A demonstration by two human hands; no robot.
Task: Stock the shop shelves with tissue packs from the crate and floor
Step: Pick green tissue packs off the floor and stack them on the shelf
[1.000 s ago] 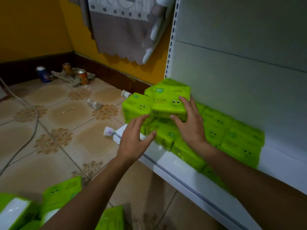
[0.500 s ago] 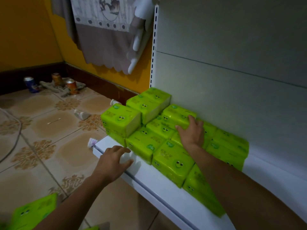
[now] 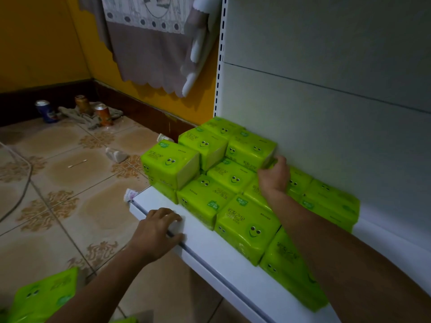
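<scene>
1. A stack of bright green, plastic-wrapped tissue packs [image 3: 247,229] printed with smiling faces fills the centre and lower right of the frame. They sit on a white metal shelf [image 3: 210,252], in rows running back to the pale grey back panel [image 3: 326,113].
2. A second layer of a few packs lies on top at the stack's far left end, just above centre.
3. The right hand [image 3: 274,177] reaches across the lower packs. Its fingers are curled against the right end of the upper-layer pack nearest the panel [image 3: 250,148] and grip that end; the fingertips are hidden behind the pack.
4. The left hand [image 3: 156,231] rests on the shelf's bare front edge, left of centre. Its fingers are loosely bent on top, its thumb lies along the lip, and it holds no pack.
5. One more loose green pack [image 3: 44,297] lies at the bottom left, on the patterned beige tiled floor [image 3: 70,206].
6. At the upper left, a blue drink can [image 3: 45,110] and two orange drink cans [image 3: 103,114] stand by a crumpled grey rag [image 3: 77,115], below the yellow wall [image 3: 35,43].
</scene>
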